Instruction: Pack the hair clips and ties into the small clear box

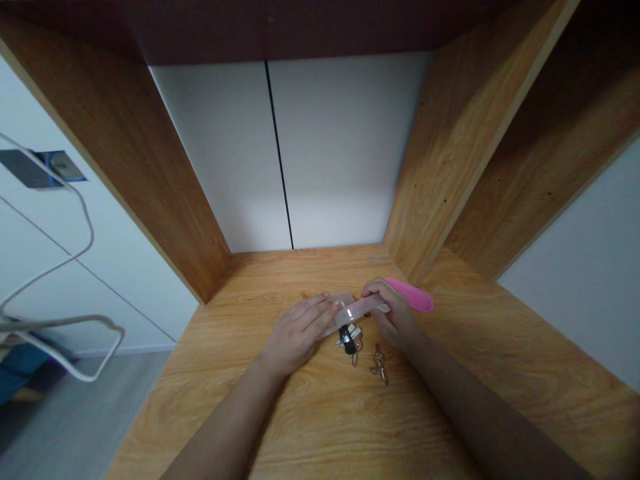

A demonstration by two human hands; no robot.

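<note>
My left hand is closed around the left side of a clear plastic box, fingers laid over it. My right hand grips the box's right end, thumb below and fingers above. The box is tilted over the wooden desktop, and its far part is partly hidden by my fingers. Just under its near edge lies a small cluster of a black item and shiny clear pieces. Nearer to me lies a small metal keychain-like piece. Behind my right hand a flat pink oval thing sticks out to the right.
The wooden desktop is bounded by wooden side panels and a white back wall with a dark seam. A dark shelf hangs overhead. At left a white bent rod or cable stands above the grey floor.
</note>
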